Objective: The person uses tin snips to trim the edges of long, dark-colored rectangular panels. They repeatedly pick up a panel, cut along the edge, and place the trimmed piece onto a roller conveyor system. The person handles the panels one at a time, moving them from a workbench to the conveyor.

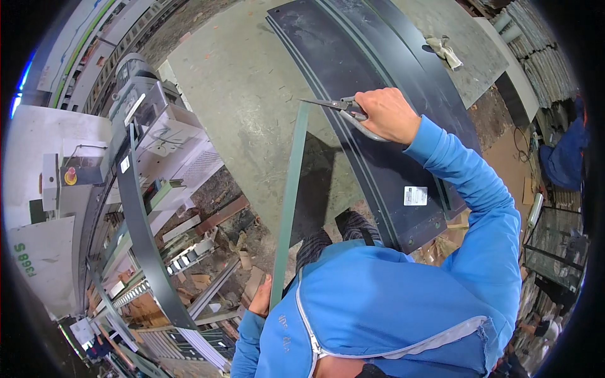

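Note:
My right hand (386,116) is closed around the handles of a pair of metal snips (333,104). The blades point left, and their tips are at the far end of a long, narrow grey-green strip (292,189); whether they touch it I cannot tell. My left hand (259,297) grips the strip's near end, low beside my body, with some fingers hidden behind it. The strip runs away from me, over the edge of the table (227,94). Just under my right hand lie long dark metal panels (340,53) with raised ribs. A white label (415,196) sticks to their near end.
A crumpled light glove or rag (446,53) lies beyond the panels. To the left stands a machine (167,129) with a red button (70,175) on a yellow base. A long dark strip (144,220) hangs along it. Scrap and offcuts (214,217) litter the floor between.

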A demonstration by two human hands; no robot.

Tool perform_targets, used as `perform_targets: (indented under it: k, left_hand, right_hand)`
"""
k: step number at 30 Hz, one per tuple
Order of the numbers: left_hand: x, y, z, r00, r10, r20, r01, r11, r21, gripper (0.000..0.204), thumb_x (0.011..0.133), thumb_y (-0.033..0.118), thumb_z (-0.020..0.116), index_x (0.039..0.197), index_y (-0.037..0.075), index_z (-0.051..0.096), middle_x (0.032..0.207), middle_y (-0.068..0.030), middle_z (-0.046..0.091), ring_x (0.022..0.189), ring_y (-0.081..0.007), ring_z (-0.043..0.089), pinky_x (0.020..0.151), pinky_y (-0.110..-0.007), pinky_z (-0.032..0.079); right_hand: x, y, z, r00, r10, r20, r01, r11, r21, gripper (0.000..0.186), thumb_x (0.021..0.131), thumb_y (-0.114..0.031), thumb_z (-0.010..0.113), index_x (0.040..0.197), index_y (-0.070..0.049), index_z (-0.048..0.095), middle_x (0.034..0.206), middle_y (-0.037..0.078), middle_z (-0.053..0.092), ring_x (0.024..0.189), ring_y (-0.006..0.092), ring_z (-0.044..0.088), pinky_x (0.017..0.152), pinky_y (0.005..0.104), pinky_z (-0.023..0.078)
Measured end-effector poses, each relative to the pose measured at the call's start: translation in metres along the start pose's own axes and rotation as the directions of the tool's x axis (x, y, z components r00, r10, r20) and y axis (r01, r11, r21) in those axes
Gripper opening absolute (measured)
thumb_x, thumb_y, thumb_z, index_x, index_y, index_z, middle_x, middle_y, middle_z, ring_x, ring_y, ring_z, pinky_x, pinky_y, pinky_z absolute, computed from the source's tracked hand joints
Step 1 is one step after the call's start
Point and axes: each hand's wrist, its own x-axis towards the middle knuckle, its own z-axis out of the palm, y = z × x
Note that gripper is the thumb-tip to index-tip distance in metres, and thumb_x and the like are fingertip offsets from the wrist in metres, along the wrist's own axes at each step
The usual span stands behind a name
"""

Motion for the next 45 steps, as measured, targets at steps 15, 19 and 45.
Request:
perform_targets:
  k: [15,19,45]
  left_hand:
    - [-0.131,0.126,0.005,0.517,0.551,-0.655,0.183,0.676,0.714,0.033,0.075,0.027,0.072,0.077,0.0,0.054,0.067,-0.0165,0.055,0.06,-0.0344,0.052,0.057,-0.038,0.042]
    - [-0.14,0.11,0.031,0.372,0.723,-0.582,0.264,0.519,0.813,0.038,0.072,0.031,0.074,0.074,0.003,0.05,0.066,-0.0133,0.049,0.061,-0.0353,0.049,0.055,-0.041,0.038]
    - [-0.126,0.067,0.034,0.309,0.823,-0.476,0.285,0.398,0.872,0.034,0.071,0.027,0.075,0.08,0.004,0.052,0.069,-0.0118,0.046,0.064,-0.0315,0.048,0.056,-0.039,0.036]
  right_hand:
    - [0.015,-0.008,-0.009,0.987,0.14,-0.08,-0.139,0.99,0.013,0.028,0.082,-0.029,0.056,0.077,-0.002,0.05,0.073,0.016,0.057,0.072,0.0366,0.057,0.062,0.0444,0.044]
    - [0.013,-0.023,-0.004,0.992,0.102,-0.072,-0.101,0.995,0.01,0.031,0.079,-0.03,0.059,0.076,-0.001,0.05,0.072,0.017,0.057,0.07,0.0362,0.058,0.061,0.0443,0.044]
    - [0.02,-0.035,-0.027,0.994,-0.109,0.014,0.11,0.98,-0.167,0.012,0.061,-0.013,0.06,0.062,-0.001,0.059,0.059,0.017,0.058,0.057,0.035,0.06,0.051,0.0435,0.045]
